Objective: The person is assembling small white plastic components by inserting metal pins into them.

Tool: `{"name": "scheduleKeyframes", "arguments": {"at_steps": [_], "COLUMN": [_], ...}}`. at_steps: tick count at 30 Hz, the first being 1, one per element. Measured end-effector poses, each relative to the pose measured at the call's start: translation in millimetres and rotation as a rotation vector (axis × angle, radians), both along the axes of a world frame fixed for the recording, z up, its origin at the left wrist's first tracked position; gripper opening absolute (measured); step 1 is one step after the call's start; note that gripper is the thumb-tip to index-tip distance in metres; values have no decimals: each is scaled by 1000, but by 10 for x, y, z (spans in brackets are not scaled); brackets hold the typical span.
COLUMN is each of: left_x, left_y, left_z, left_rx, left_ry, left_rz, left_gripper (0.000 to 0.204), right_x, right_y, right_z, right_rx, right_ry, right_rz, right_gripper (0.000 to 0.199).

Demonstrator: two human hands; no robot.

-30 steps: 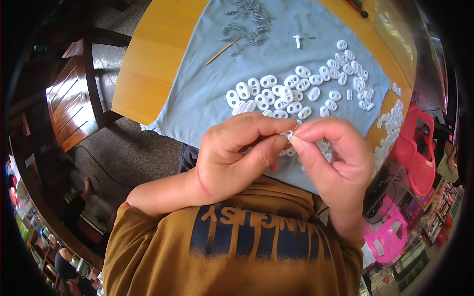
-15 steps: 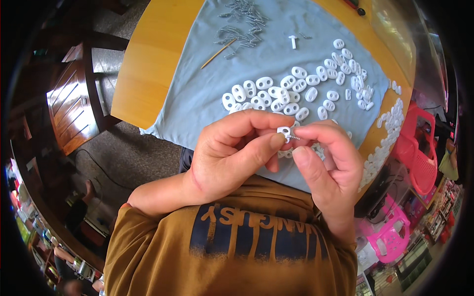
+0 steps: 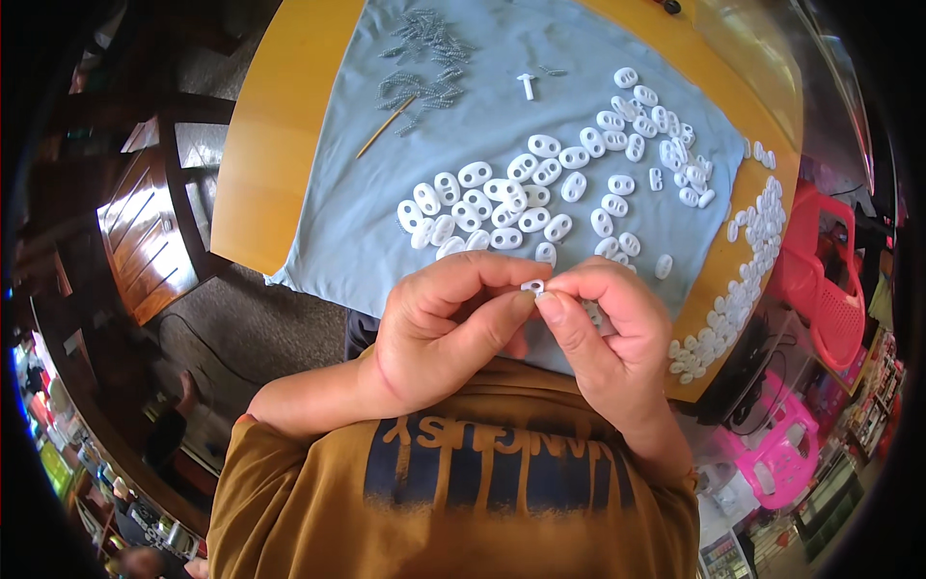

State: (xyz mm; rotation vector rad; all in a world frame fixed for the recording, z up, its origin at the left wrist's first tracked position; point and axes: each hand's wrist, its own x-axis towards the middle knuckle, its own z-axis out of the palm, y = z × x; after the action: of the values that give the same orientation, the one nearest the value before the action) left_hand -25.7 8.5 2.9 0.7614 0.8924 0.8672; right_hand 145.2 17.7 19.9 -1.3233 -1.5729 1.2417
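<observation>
Fingertips of both hands pinch together with almost no gap, the left hand (image 3: 446, 326) and right hand (image 3: 622, 340) holding opposite ends of one small white piece (image 3: 532, 287) above the blue cloth (image 3: 357, 236), toward its near edge; it lies directly between them, neither nearer. Its hole faces up and its long axis seems to point left-to-right, though fingers hide both ends.

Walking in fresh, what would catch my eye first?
Probably the left hand and right hand mid-picture, meeting at a small white piece. Beyond them, white two-holed pieces lie scattered over a blue cloth, with grey coils heaped at its far left. A bright pink chair stands at lower right.
</observation>
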Motion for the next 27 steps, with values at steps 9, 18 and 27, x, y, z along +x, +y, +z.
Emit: {"name": "scheduleKeyframes", "arguments": {"at_steps": [9, 18, 27], "left_x": [-42, -136, -142], "left_y": [28, -3, 24], "left_z": [30, 25, 88], "left_rx": [-40, -54, -20], "left_ry": [-134, -80, -147], "left_rz": [102, 129, 128], "left_gripper": [23, 23, 24], "right_x": [174, 162, 145], "right_y": [350, 550, 632], "right_z": [-56, -102, -187], "right_rx": [317, 558, 698], "right_ry": [-501, -732, -712], "right_rz": [-128, 176, 190], "right_gripper": [15, 23, 14]}}
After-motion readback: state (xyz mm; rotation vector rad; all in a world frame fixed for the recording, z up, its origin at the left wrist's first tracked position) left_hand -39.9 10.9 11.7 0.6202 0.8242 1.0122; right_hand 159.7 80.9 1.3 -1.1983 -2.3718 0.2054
